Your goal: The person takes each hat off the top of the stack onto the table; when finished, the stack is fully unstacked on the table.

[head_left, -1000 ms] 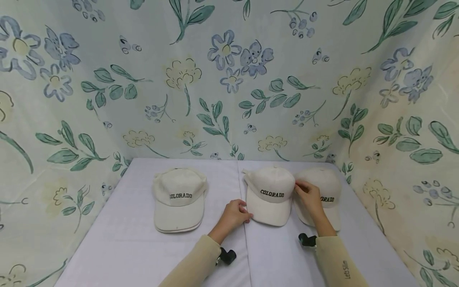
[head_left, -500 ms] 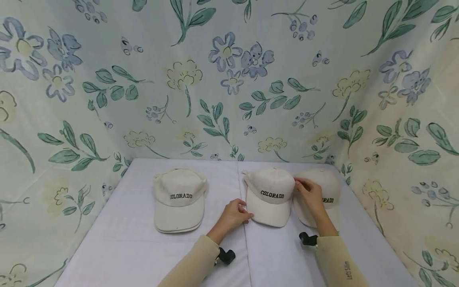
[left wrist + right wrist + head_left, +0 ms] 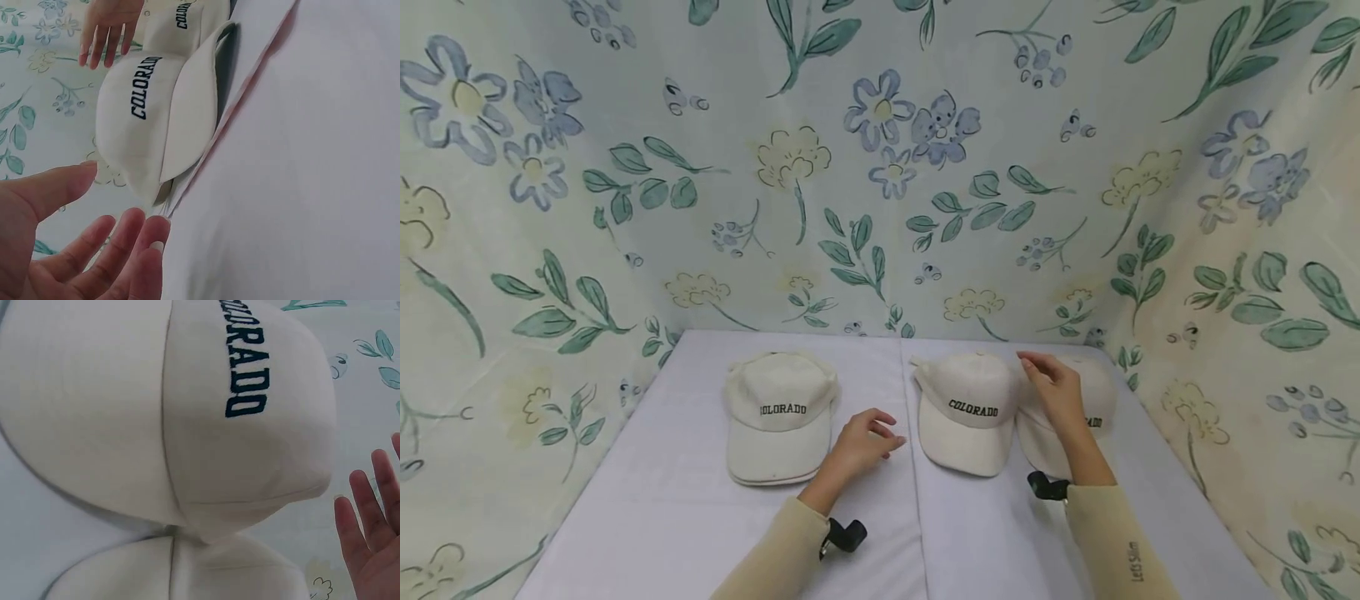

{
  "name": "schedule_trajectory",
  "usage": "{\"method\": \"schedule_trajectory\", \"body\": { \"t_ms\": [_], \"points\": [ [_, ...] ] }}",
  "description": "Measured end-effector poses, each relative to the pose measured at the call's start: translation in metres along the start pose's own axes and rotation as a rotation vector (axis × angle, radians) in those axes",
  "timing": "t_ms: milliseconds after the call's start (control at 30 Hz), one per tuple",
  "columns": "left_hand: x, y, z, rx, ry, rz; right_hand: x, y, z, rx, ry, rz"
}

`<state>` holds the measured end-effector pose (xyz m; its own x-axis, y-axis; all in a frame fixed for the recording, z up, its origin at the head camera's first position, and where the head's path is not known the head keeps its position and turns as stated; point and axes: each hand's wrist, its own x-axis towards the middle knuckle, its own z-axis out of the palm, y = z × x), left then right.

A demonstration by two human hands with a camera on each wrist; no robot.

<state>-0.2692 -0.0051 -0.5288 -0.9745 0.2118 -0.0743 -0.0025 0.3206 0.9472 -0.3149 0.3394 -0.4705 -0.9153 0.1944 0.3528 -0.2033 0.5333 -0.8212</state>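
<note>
Three cream baseball caps with dark COLORADO lettering lie on the white-covered table, brims toward me. The left cap (image 3: 780,417) sits apart from the other two; the middle cap (image 3: 967,414) is beside the right cap (image 3: 1086,400). My left hand (image 3: 861,443) hovers between the left and middle caps, fingers loosely bent and holding nothing; the left wrist view shows a gap before the middle cap (image 3: 140,119). My right hand (image 3: 1056,392) is raised over the seam between the middle and right caps, hiding part of the right one. In the right wrist view its extended fingers (image 3: 375,506) are clear of the caps.
A white cloth (image 3: 655,517) with a lengthwise fold covers the table. Floral curtains (image 3: 880,250) hang behind and at both sides. A small black device (image 3: 847,535) is strapped at the left wrist, and another black device (image 3: 1047,486) at the right.
My left hand has drawn away leftward from the middle cap's brim. My right hand has let go of that cap's side and risen slightly. The caps look unmoved.
</note>
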Motion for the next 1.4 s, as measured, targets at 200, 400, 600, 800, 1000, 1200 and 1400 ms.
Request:
{"method": "schedule_trajectory", "body": {
  "t_ms": [200, 400, 600, 800, 1000, 1200, 1400],
  "points": [
    [-0.019, -0.008, -0.038, -0.025, 0.070, 0.022, 0.005, -0.020, 0.011, 0.020, -0.036, -0.067],
    [-0.042, -0.011, -0.068, -0.075, 0.160, 0.028, 0.006, -0.038, 0.031, 0.067, -0.088, -0.078],
    [-0.062, -0.019, -0.092, -0.111, 0.248, 0.019, 0.006, -0.049, 0.053, 0.116, -0.160, -0.118],
    [-0.079, -0.033, -0.106, -0.134, 0.330, -0.033, 0.001, -0.075, 0.070, 0.167, -0.215, -0.168],
    [-0.096, -0.045, -0.117, -0.132, 0.383, -0.073, -0.007, -0.102, 0.086, 0.195, -0.273, -0.150],
    [-0.104, -0.051, -0.128, -0.111, 0.417, -0.103, -0.009, -0.107, 0.105, 0.214, -0.327, -0.144],
    [-0.112, -0.057, -0.137, -0.106, 0.460, -0.140, -0.011, -0.110, 0.123, 0.267, -0.374, -0.133]
  ]
}}
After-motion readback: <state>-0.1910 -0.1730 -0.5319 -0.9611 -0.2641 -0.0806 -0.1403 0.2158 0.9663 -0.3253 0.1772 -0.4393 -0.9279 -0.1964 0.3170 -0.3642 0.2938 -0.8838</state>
